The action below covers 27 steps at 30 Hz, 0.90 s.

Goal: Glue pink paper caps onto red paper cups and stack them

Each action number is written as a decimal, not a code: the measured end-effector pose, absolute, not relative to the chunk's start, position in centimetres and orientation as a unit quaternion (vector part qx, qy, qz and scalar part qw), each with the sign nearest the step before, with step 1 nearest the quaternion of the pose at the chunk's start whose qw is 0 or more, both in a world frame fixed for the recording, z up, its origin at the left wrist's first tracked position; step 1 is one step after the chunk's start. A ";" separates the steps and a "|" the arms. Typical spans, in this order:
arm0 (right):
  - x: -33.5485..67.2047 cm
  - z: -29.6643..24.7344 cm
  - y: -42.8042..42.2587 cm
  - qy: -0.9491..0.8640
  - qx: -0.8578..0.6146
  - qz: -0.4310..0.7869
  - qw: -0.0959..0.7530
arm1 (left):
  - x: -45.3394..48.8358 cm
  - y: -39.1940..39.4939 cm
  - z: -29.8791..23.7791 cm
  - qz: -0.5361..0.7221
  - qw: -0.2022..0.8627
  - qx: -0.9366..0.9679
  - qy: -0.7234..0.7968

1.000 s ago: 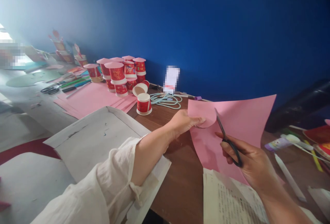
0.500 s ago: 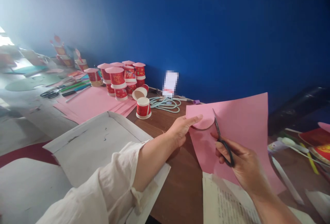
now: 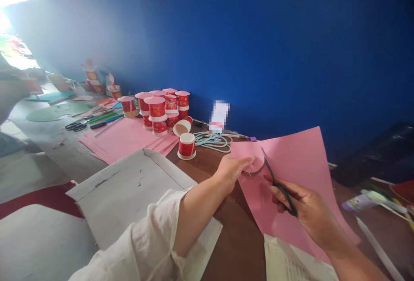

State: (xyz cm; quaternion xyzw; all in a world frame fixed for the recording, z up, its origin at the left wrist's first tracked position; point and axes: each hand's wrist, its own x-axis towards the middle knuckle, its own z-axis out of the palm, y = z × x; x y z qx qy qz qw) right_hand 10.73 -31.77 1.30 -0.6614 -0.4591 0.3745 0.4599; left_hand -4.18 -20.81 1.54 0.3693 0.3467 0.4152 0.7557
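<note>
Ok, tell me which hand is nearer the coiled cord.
Left. The left hand is close by, to the near right of the cord; the right hand, holding scissors, is farther right.

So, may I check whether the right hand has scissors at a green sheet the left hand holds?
Not quite: the head view shows the sheet is pink, not green. The right hand has the scissors at it, and the left hand holds it.

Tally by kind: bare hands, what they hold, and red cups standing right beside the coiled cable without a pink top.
Left hand and right hand: 2
Scissors: 1
Pink sheet, partly cut: 1
Red cup: 1
Total: 5
</note>
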 end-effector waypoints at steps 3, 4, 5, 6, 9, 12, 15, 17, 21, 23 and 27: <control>11.2 2.0 -31.2 -0.462 -0.648 0.397 0.457 | -4.4 -20.6 1.8 0.415 0.747 0.383 0.351; 11.3 2.1 -31.0 -0.465 -0.646 0.401 0.453 | -4.4 -20.5 1.8 0.415 0.746 0.385 0.352; 11.5 2.1 -30.9 -0.468 -0.646 0.404 0.448 | -4.4 -20.4 1.8 0.415 0.745 0.386 0.352; 11.6 2.1 -30.8 -0.471 -0.646 0.403 0.445 | -4.4 -20.4 1.8 0.416 0.744 0.386 0.351; 12.0 1.6 -30.8 -0.475 -0.652 0.392 0.442 | -4.4 -20.2 1.6 0.425 0.744 0.388 0.340; 12.2 0.9 -30.9 -0.481 -0.654 0.383 0.440 | -4.5 -20.2 1.4 0.427 0.742 0.394 0.334; 12.4 0.5 -30.9 -0.482 -0.646 0.390 0.446 | -4.5 -20.2 1.4 0.424 0.741 0.398 0.336; 12.5 0.4 -30.9 -0.477 -0.648 0.390 0.448 | -4.5 -20.2 1.3 0.422 0.745 0.394 0.334; 12.6 0.4 -31.1 -0.474 -0.650 0.384 0.453 | -4.4 -20.0 0.9 0.422 0.747 0.396 0.327; 12.6 0.4 -31.1 -0.476 -0.648 0.385 0.453 | -4.4 -20.0 0.8 0.421 0.745 0.402 0.327; 12.7 0.4 -31.2 -0.477 -0.641 0.394 0.454 | -4.4 -20.1 0.9 0.420 0.749 0.396 0.325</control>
